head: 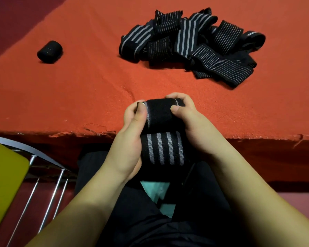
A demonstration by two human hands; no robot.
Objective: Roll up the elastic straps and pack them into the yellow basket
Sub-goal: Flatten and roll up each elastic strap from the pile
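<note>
Both hands hold one black elastic strap with grey stripes (161,150) at the near edge of the red table (78,97). Its upper end is wound into a roll (160,113). My left hand (130,138) grips the roll's left end, thumb on top. My right hand (189,120) grips the right end, fingers curled over it. The loose tail hangs down toward my lap. A finished black roll (50,52) lies at the far left of the table. A pile of several unrolled striped straps (191,43) lies at the far right. A yellow object (4,180), perhaps the basket, shows at the left edge.
The table's front edge (78,133) is chipped and runs across the middle of the view. Metal rods of a frame (50,198) stand below the table beside the yellow object. My dark-clothed legs fill the bottom centre.
</note>
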